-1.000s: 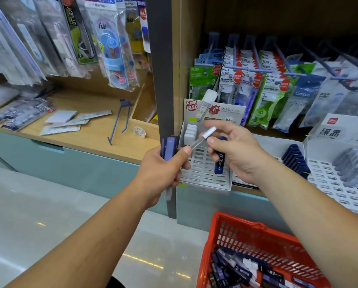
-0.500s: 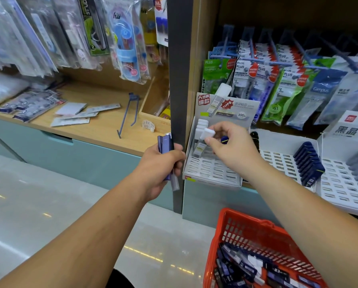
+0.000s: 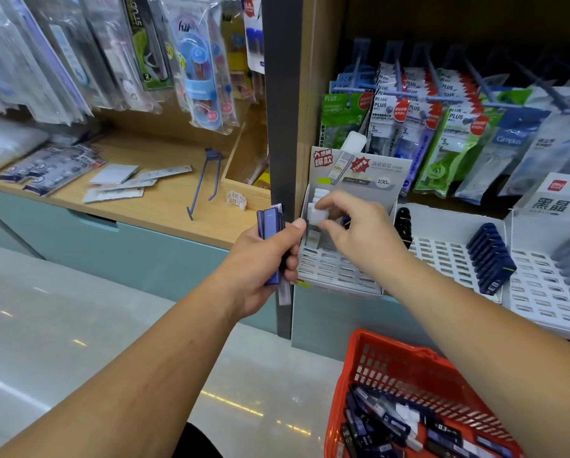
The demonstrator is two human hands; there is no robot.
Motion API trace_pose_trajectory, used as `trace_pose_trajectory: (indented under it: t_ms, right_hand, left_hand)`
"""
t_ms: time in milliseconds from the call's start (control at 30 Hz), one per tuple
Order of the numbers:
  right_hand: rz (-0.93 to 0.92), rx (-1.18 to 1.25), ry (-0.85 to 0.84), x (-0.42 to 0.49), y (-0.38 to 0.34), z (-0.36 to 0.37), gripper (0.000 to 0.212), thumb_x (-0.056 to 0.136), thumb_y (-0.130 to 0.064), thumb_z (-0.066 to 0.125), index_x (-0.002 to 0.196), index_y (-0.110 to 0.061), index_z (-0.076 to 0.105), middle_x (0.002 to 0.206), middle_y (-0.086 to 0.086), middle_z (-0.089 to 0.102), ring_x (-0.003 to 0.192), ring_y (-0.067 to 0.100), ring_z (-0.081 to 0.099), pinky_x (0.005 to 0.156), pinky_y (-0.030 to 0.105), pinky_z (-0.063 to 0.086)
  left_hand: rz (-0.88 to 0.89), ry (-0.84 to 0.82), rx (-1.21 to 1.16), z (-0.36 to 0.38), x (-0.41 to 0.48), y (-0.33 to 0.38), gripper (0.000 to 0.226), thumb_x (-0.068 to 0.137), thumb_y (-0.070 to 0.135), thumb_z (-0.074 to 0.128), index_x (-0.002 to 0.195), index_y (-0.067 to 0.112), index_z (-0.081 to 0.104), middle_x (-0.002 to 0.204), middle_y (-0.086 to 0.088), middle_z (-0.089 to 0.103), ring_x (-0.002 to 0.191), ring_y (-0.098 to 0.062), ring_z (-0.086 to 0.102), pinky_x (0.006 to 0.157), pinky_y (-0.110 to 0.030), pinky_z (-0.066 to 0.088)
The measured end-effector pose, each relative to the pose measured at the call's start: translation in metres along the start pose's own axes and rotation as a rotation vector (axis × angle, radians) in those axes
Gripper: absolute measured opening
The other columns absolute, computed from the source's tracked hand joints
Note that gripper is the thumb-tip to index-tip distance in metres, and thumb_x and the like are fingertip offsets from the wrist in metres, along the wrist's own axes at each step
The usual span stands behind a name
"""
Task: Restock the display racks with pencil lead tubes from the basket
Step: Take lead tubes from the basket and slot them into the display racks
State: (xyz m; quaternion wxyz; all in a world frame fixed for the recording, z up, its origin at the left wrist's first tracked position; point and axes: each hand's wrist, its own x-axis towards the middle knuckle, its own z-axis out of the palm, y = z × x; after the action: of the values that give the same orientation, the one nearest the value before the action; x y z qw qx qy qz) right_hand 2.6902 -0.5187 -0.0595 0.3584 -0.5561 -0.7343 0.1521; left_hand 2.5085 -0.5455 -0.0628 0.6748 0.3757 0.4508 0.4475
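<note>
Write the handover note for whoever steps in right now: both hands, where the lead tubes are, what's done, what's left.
Left hand: grips a bundle of tubes, blue plus one clear.
Right hand: pinches a white-capped tube at the upper left of the grey rack.
Done: a few seated white tubes stand in that rack's left column; a row of dark blue tubes fills part of the next rack.
Left: seat this tube, place the bundle, then empty the red basket, which holds many loose tubes.
</note>
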Motion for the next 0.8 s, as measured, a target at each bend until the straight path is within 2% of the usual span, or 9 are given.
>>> trace_pose_trajectory:
  t_ms: [67,167,267,333,400,467,533,667,800]
  right_hand:
    - [-0.068,-0.054,-0.015,0.002,0.001,0.003,0.022,0.091,-0.013,0.074,0.109,-0.025,0.076,0.101,-0.001,0.071,0.094,0.022,0.065,0.086,0.041,0.055]
    - [0.057,0.035,-0.06,0.006,-0.006,-0.005,0.023,0.095,-0.015,0.07,0.116,-0.022,0.077,0.101,0.0,0.067,0.093,0.013,0.063,0.088,0.029,0.052]
    - [0.221,0.27,-0.065,0.0,-0.014,-0.028,0.012,0.096,-0.023,0.071,0.106,-0.025,0.078,0.084,-0.001,0.069,0.069,-0.001,0.058,0.065,0.013,0.046]
    - [0.345,0.484,-0.093,-0.008,-0.018,-0.042,0.013,0.099,-0.028,0.067,0.097,-0.022,0.078,0.076,0.001,0.07,0.059,0.009,0.056,0.054,0.023,0.043]
    - [0.497,0.806,-0.111,-0.016,-0.019,-0.054,0.02,0.103,-0.013,0.054,0.106,-0.012,0.074,0.073,0.008,0.064,0.055,0.017,0.05,0.049,0.029,0.036]
    - [0.607,1.116,-0.072,-0.023,-0.015,-0.066,0.039,0.091,0.009,0.038,0.116,-0.003,0.065,0.073,0.011,0.057,0.057,0.02,0.047,0.053,0.032,0.037]
    - [0.646,1.255,0.001,-0.03,-0.007,-0.076,0.055,0.082,0.019,0.028,0.121,-0.001,0.06,0.075,0.01,0.054,0.061,0.02,0.048,0.059,0.033,0.04]
    - [0.619,1.279,0.074,-0.04,0.01,-0.087,0.06,0.084,0.027,0.026,0.126,-0.002,0.057,0.088,0.012,0.065,0.073,0.022,0.063,0.067,0.036,0.055]
    - [0.54,0.936,0.128,-0.053,0.029,-0.104,0.035,0.097,0.017,0.051,0.119,-0.008,0.06,0.106,0.015,0.073,0.088,0.024,0.073,0.082,0.037,0.062]
  left_hand:
    - [-0.001,-0.004,-0.013,0.001,-0.001,0.001,0.022,0.097,0.026,0.073,0.096,0.012,0.057,0.073,-0.005,0.053,0.059,-0.014,0.047,0.051,-0.027,0.042]
    - [0.008,-0.011,0.052,0.006,-0.004,0.002,0.018,0.096,0.023,0.074,0.097,0.012,0.059,0.074,-0.006,0.053,0.059,-0.014,0.048,0.052,-0.027,0.042]
    - [0.041,-0.028,0.254,0.015,-0.009,0.0,0.02,0.094,0.023,0.076,0.098,0.012,0.061,0.068,-0.006,0.051,0.056,-0.015,0.046,0.053,-0.029,0.043]
    - [0.047,-0.053,0.354,0.027,-0.012,-0.001,0.022,0.092,0.025,0.079,0.094,0.013,0.061,0.063,-0.006,0.049,0.053,-0.016,0.045,0.053,-0.03,0.043]
    - [0.061,-0.091,0.395,0.041,-0.014,-0.002,0.023,0.09,0.026,0.081,0.089,0.014,0.061,0.06,-0.005,0.049,0.052,-0.017,0.044,0.052,-0.03,0.042]
    - [0.07,-0.123,0.409,0.055,-0.014,-0.003,0.026,0.087,0.028,0.083,0.091,0.012,0.063,0.058,-0.003,0.049,0.05,-0.017,0.044,0.05,-0.029,0.042]
    - [0.061,-0.143,0.437,0.069,-0.013,-0.006,0.027,0.089,0.027,0.082,0.098,0.008,0.066,0.057,-0.001,0.052,0.05,-0.017,0.046,0.05,-0.028,0.043]
    - [0.046,-0.174,0.459,0.094,-0.01,-0.017,0.016,0.091,0.02,0.079,0.09,0.015,0.064,0.059,-0.002,0.058,0.049,-0.017,0.047,0.051,-0.028,0.041]
    - [0.033,-0.167,0.431,0.105,-0.003,-0.018,0.014,0.092,0.019,0.078,0.093,0.015,0.064,0.076,-0.008,0.071,0.051,-0.017,0.048,0.054,-0.029,0.039]
